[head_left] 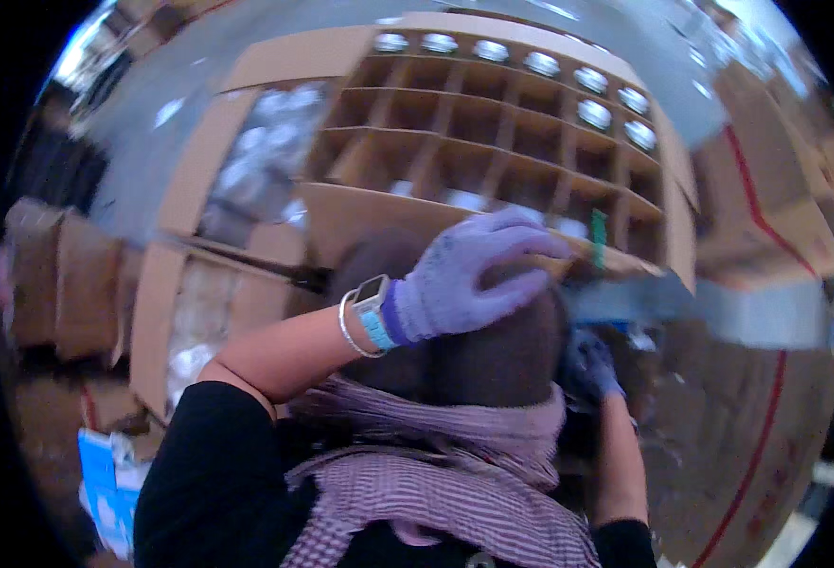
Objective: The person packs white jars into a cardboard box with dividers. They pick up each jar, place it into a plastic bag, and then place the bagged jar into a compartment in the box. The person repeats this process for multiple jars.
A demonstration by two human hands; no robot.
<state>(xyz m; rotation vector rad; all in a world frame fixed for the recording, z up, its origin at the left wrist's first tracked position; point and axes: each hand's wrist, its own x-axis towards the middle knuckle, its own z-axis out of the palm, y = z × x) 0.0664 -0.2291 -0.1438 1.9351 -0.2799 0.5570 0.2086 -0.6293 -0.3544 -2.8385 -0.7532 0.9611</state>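
Observation:
My left hand (479, 275), in a pale purple glove with a watch and a bangle at the wrist, hovers over my knees. Its fingers reach to the right, the thumb is apart from them, and nothing shows between. Just beyond stands an open cardboard carton (370, 213) with a grid of dividers. Several silver-topped containers (490, 51) fill its far row and part of its right side; pale items sit low in some near cells. My gloved right hand (591, 365) is down beside my right knee, dim and blurred, its fingers partly hidden.
Left of the carton, an open box (185, 180) holds clear wrapped items. A second open box (155, 317) is nearer me. Large cartons with red stripes (763, 204) stand at the right. A blue-and-white box (100, 473) is at the lower left.

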